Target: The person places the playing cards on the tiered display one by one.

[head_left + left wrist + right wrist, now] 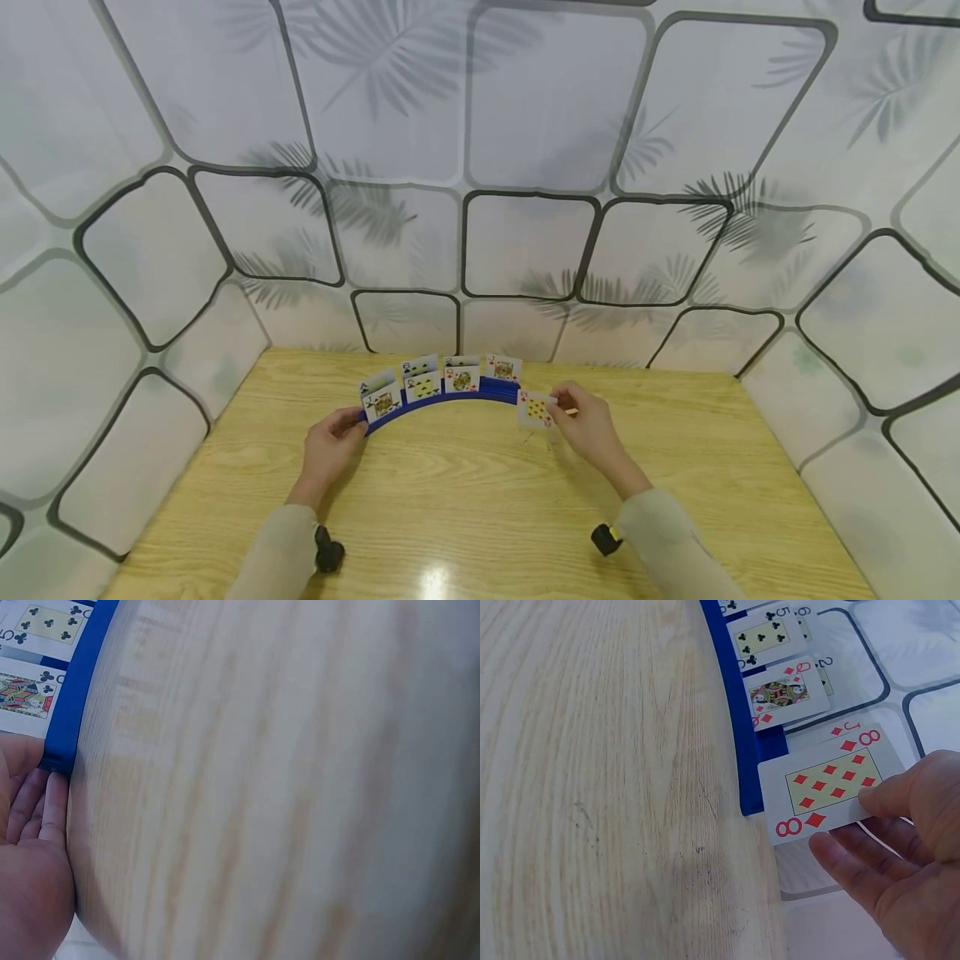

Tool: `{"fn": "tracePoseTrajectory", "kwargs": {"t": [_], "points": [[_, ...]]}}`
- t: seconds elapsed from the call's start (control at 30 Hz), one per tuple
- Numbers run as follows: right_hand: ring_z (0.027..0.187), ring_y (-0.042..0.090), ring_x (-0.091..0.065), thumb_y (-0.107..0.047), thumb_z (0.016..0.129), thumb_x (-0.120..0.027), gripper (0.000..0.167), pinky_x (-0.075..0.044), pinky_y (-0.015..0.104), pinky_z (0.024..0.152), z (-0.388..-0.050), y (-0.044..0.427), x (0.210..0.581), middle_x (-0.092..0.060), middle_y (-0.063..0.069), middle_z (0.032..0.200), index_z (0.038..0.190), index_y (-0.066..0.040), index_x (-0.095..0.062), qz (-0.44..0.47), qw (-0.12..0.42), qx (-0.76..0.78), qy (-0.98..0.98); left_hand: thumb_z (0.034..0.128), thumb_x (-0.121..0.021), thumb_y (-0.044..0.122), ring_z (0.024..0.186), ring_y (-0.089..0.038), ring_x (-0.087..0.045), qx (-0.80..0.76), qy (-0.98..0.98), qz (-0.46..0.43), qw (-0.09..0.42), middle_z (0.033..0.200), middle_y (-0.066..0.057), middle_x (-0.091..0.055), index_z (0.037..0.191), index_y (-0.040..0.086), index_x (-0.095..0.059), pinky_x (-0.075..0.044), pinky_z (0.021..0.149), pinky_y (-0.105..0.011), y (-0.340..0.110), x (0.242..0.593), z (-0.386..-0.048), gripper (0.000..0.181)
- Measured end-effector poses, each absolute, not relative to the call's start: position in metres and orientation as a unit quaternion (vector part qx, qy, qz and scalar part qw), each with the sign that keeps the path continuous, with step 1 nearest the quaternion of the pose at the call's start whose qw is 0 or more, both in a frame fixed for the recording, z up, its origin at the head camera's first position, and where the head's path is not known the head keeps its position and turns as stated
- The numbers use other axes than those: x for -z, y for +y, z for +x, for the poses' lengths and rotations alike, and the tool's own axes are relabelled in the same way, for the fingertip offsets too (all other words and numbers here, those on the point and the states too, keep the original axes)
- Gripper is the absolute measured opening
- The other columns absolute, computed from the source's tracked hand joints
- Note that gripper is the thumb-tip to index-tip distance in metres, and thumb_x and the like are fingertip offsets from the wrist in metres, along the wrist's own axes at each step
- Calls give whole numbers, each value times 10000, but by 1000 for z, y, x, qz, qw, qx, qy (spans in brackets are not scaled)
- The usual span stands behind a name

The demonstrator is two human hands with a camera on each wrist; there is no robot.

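Observation:
A curved blue card holder (457, 395) stands on the table with playing cards upright in two rows. My left hand (332, 448) grips its left end, thumb beside the jack of clubs (383, 403). The five of clubs (761, 637) and the queen of diamonds (781, 698) stand further right in the front row. Between thumb and fingers, my right hand (588, 421) pinches the eight of diamonds (832, 787) by its edge at the holder's right end. In the right wrist view this card partly covers the jack of diamonds (503, 367) in the back row.
The wooden table (465, 500) extends in front of the holder and to both sides. A patterned fabric wall (532, 246) rises behind the table and along its sides. Black wrist cameras (327, 550) sit at both sleeves.

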State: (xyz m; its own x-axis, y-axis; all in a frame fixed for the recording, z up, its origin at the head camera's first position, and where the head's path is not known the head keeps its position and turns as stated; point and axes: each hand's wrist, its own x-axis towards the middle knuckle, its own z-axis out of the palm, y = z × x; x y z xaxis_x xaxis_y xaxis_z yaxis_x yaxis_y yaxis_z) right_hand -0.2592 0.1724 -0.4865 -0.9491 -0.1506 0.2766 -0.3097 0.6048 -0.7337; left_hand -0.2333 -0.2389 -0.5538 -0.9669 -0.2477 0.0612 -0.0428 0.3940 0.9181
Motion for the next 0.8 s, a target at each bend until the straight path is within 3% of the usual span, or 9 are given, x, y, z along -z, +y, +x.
{"fn": "tracePoseTrajectory", "kwargs": {"t": [0.13,0.4,0.8], "points": [[985,282,-734,-70,1002,-711,106,-637,397,822,-264,169,485,-754,114,1027,1104,-55,-687,124,91,-428,-890,1010,-657,35,1135,-279,-710,538,-832,89,97,1287,-268,-711,1308,-49,-689,-526,870,-85,-238,553,-233,311],[957,288,-742,-23,980,-718,85,-643,392,804,-273,160,481,-759,121,986,1050,-51,-680,132,105,-436,-884,1025,-643,38,1211,-376,-682,548,-827,93,87,1325,-276,-694,1332,-55,-674,-461,840,-27,-238,548,-230,322],[988,292,-724,-44,1000,-697,89,-642,420,838,-287,145,480,-750,134,1020,1088,-45,-687,129,100,-440,-883,1023,-639,35,1216,-380,-680,550,-826,91,88,1325,-281,-691,1324,-58,-676,-456,837,-23,-238,549,-230,317]]}}
